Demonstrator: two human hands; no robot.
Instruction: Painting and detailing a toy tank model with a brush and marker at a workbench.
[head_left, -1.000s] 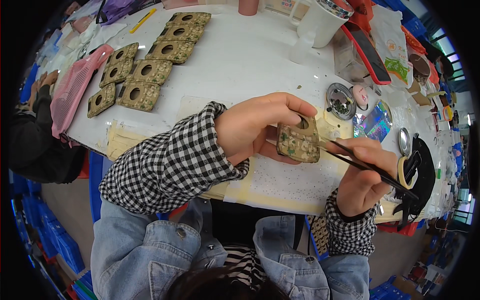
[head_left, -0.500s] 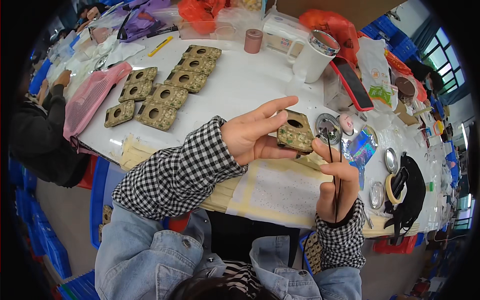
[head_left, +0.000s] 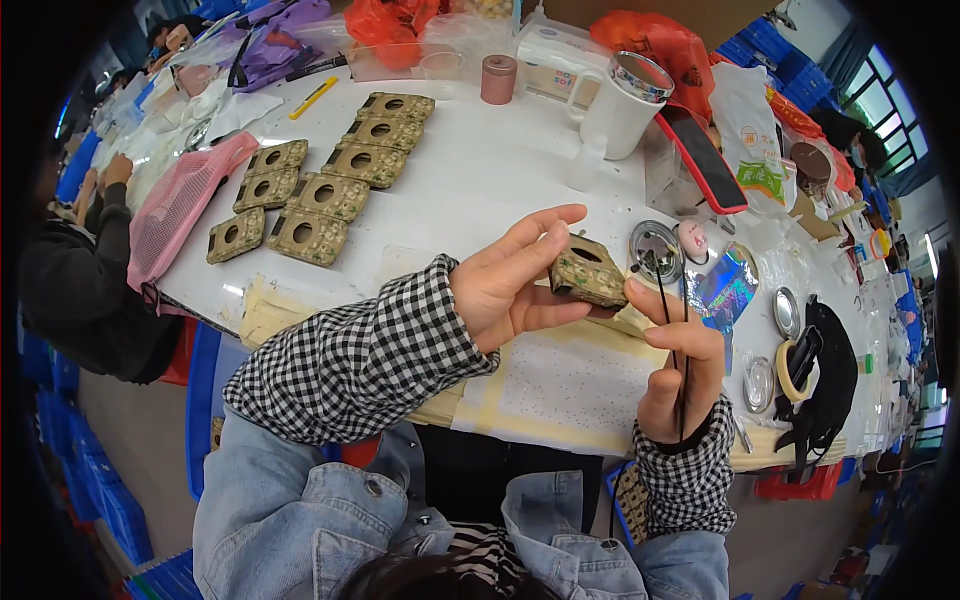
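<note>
White worktable (head_left: 480, 190), cluttered, blue crates (head_left: 95, 500) below

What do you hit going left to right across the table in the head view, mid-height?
Pink mesh bag → rows of camouflage blocks → left hand → camouflage block it holds → right hand with thin black tool → tape roll.
</note>
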